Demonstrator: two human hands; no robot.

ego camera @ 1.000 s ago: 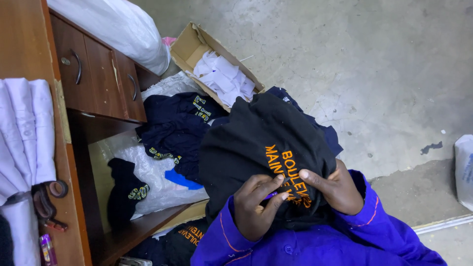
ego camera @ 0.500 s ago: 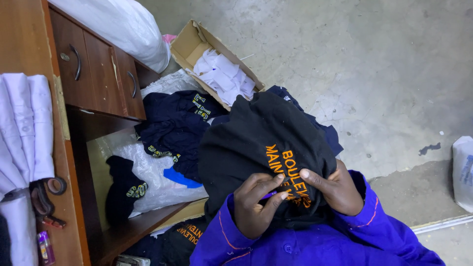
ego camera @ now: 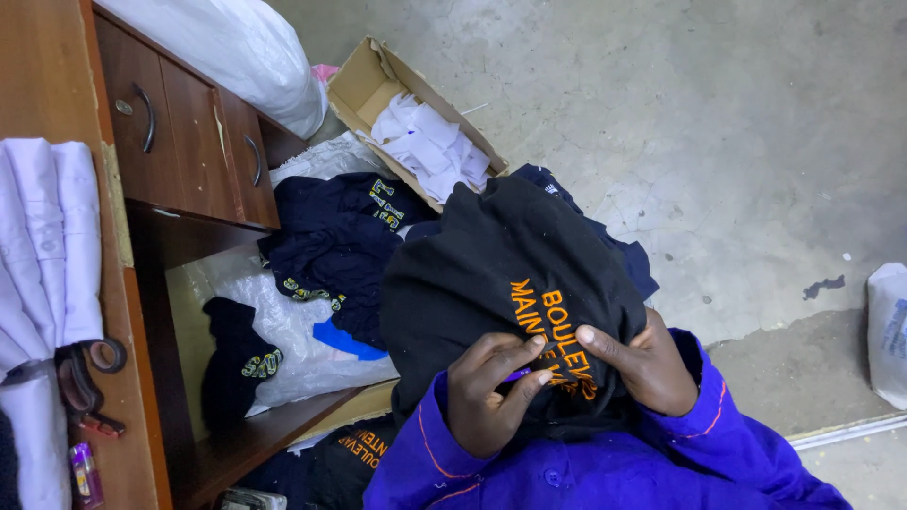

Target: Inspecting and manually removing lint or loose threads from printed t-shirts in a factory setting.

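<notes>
A black garment (ego camera: 491, 264) with orange embroidered lettering lies draped over my lap. My left hand (ego camera: 491, 392) pinches a small purple tool at the lettering, fingers closed on it. Opposite it, my right hand (ego camera: 638, 364) grips the fabric beside the lettering, thumb pressed on top. Both arms are in blue sleeves with orange piping. The tool's tip is hidden between my fingers.
A pile of dark blue garments (ego camera: 340, 246) with yellow lettering lies on white plastic sheeting (ego camera: 283, 340) on the floor. A cardboard box (ego camera: 364, 80) holds white paper scraps. The wooden desk (ego camera: 47, 76) at left carries folded white cloth (ego camera: 47, 236) and scissors (ego camera: 80, 373). A white bag (ego camera: 888, 331) stands at right.
</notes>
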